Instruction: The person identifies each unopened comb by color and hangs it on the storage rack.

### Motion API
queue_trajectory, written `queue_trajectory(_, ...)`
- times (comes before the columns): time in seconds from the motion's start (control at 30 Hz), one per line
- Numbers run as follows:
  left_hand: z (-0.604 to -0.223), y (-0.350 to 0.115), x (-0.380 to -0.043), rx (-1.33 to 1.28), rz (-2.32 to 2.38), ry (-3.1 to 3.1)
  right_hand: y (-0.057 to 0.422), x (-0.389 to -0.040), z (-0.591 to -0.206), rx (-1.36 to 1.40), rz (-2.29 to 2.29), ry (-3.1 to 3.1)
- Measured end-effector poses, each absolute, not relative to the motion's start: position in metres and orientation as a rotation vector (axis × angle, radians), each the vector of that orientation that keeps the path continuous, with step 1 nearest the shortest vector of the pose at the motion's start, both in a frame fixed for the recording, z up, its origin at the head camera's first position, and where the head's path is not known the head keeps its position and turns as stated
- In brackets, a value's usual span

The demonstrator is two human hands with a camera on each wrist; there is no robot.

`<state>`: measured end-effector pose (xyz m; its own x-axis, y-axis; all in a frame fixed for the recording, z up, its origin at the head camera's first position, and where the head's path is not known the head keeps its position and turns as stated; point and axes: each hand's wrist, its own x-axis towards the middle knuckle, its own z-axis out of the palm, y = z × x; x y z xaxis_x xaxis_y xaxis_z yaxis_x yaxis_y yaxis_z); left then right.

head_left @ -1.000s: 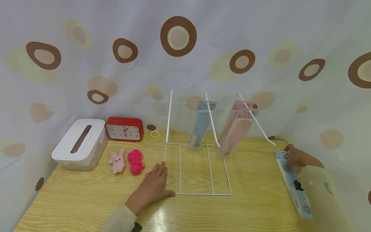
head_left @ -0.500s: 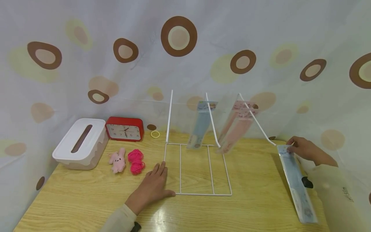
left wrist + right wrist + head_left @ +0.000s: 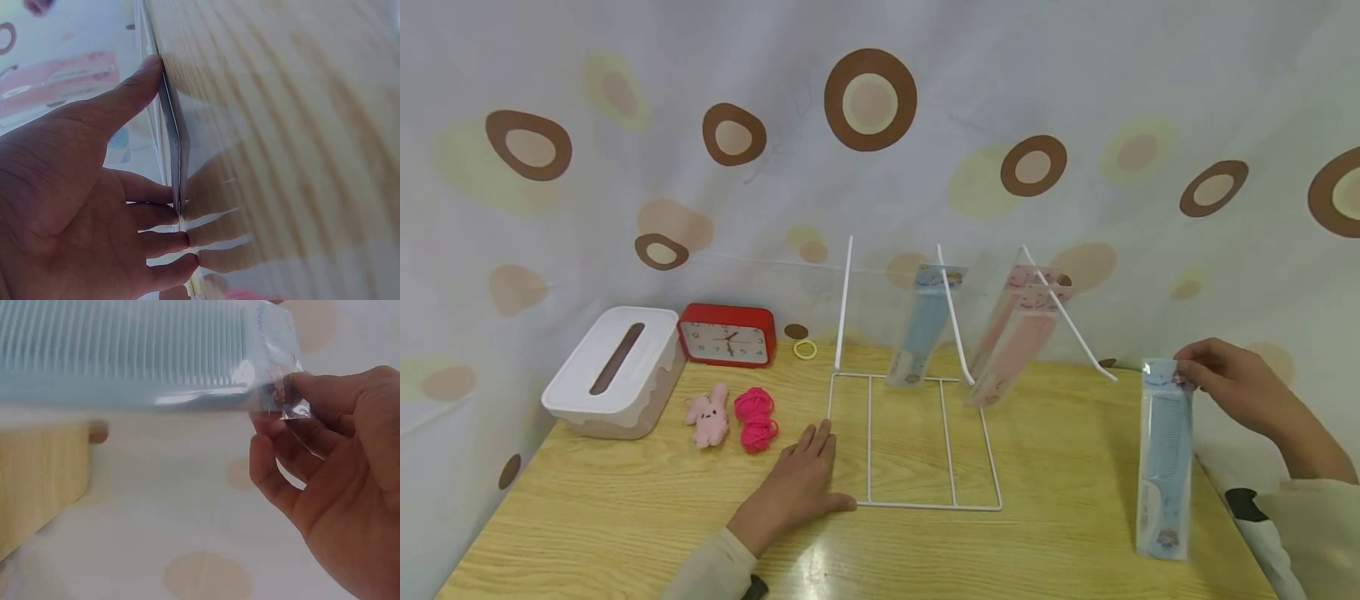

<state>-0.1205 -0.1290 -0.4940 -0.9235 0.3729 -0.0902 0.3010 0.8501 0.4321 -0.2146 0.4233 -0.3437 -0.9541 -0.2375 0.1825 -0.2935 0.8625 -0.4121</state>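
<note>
My right hand (image 3: 1251, 387) pinches the top corner of a blue comb in a clear package (image 3: 1165, 454), which hangs upright above the table's right side. In the right wrist view, thumb and fingers grip the printed header beside the comb's teeth (image 3: 137, 344). My left hand (image 3: 797, 483) lies with extended fingers at the left front corner of a white wire rack (image 3: 928, 506); the left wrist view shows the thumb and fingertips along its wire (image 3: 177, 150). Another packaged blue comb (image 3: 921, 325) hangs on the rack's middle prong, and pink packaged combs (image 3: 1026, 337) hang on the right prong.
To the left stand a white tissue box (image 3: 606, 367) and a red clock (image 3: 727, 335). A pink plush toy (image 3: 708, 417), bright pink yarn (image 3: 756, 421) and a yellow ring (image 3: 805, 349) lie on the wooden table (image 3: 1060, 533). A patterned curtain (image 3: 760, 225) hangs behind.
My right hand has raised the packaged blue comb from the table's right edge, turned it upright and shifted right. My left hand stays at the rack.
</note>
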Motion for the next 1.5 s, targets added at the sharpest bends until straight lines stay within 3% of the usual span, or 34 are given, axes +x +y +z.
queue_trajectory(0.23, -0.492, -0.129, -0.121, 0.526, 0.604, 2.846, 0.402, -0.177, -0.324, 0.644, 0.817, -2.729)
queue_trajectory(0.47, -0.490, -0.128, -0.118, 0.509, 0.624, 2.840, 0.370, -0.154, -0.299, 0.686, 0.942, -2.642)
queue_trajectory(0.87, -0.490, -0.127, -0.118, 0.508, 0.631, 2.838, 0.306, -0.114, -0.259, 0.869, 0.840, -2.500)
queue_trajectory(1.5, -0.487, -0.127, -0.117, 0.506, 0.638, 2.839, 0.282, -0.088, -0.246, 0.625, 0.796, -2.400)
